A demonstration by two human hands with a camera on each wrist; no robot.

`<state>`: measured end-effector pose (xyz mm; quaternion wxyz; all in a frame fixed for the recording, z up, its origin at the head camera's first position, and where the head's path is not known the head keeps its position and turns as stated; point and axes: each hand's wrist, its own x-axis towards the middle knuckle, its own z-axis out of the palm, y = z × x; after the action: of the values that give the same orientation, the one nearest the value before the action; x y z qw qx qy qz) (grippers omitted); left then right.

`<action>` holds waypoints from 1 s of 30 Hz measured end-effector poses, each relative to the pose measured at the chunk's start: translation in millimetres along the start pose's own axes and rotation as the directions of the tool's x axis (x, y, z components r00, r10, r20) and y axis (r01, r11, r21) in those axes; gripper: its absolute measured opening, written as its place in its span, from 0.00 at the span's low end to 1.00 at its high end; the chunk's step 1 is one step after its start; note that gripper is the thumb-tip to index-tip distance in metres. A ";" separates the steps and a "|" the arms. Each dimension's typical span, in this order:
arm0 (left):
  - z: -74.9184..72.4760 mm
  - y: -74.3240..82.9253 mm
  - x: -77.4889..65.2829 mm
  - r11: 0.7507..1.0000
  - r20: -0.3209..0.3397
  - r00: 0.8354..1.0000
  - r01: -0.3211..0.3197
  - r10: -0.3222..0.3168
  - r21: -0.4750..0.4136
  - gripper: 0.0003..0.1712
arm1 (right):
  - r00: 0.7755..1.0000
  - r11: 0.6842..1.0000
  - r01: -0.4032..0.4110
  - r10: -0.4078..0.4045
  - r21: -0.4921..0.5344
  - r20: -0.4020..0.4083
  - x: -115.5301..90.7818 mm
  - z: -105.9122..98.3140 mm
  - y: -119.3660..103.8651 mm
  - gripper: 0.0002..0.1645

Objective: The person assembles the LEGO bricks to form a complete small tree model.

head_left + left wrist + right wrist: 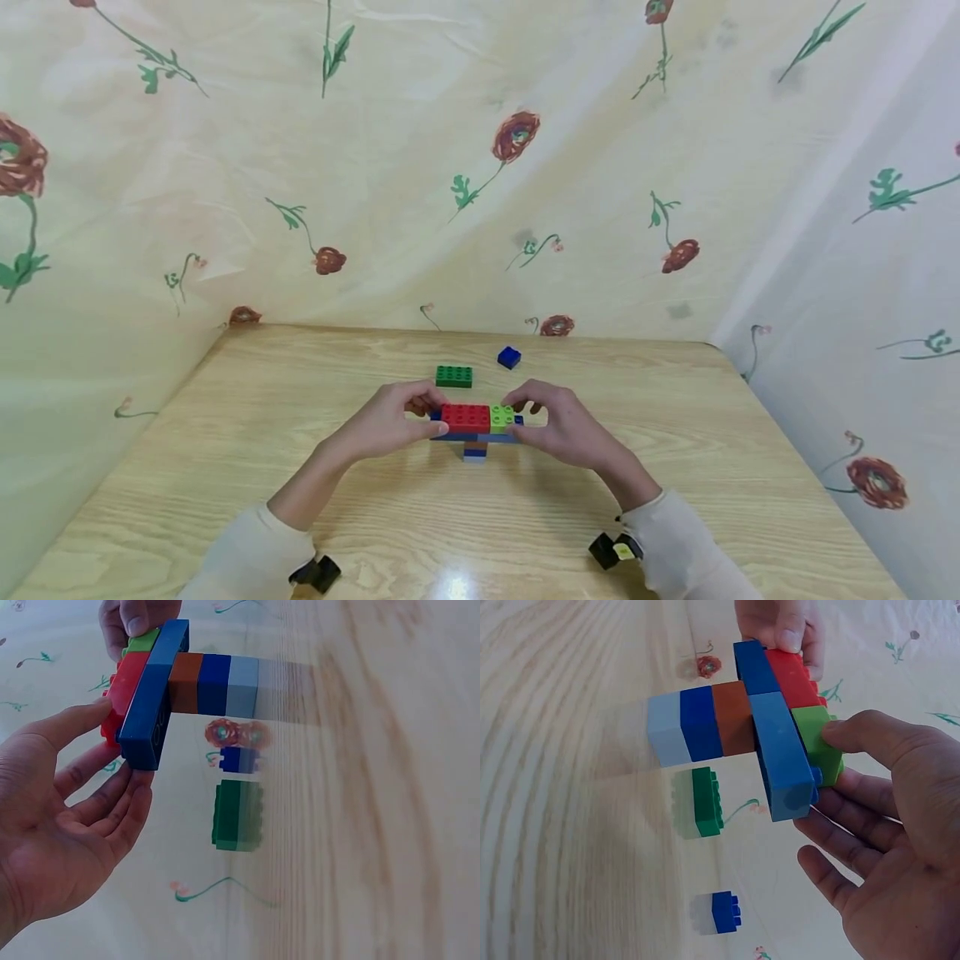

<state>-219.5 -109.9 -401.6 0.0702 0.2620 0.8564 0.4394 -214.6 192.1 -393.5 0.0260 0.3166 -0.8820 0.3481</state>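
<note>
A T-shaped brick build stands on the table in front of me. Its column stacks a light blue brick (242, 688), a blue brick (699, 724) and an orange-brown brick (733, 718). Across the top lie a dark blue brick (142, 724) and a mid-blue brick (781, 754), end to end. Above these sit a red brick (465, 418) and a lime green brick (501, 418), side by side. My left hand (390, 423) pinches the red brick's outer end, thumb on the near side. My right hand (567, 427) pinches the lime brick, its thumb also nearest me.
Behind the build, a green brick (453, 377) lies on the wooden table (300, 375), with a small blue brick (509, 357) farther back to its right. Flower-printed cloth (405, 167) hangs behind and beside the table.
</note>
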 end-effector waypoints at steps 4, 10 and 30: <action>-3.0 -0.7 -0.7 1.000 0.008 1.000 0.003 -0.002 -0.009 0.13 | 1.000 1.000 0.013 -0.013 -0.019 -0.017 1.8 2.6 -2.8 0.18; -6.0 0.6 -2.0 1.000 0.005 1.000 0.001 -0.001 -0.025 0.13 | 0.999 1.000 0.020 -0.021 -0.013 -0.035 3.9 5.7 -3.0 0.18; -4.8 -0.7 -0.5 1.000 0.023 1.000 -0.010 0.009 0.029 0.18 | 1.000 1.000 -0.021 0.021 -0.014 0.016 -1.2 -2.2 -2.9 0.20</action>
<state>-221.0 -113.9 -399.4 0.0740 0.2720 0.8605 0.4244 -212.3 192.5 -390.4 0.0171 0.3100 -0.8878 0.3398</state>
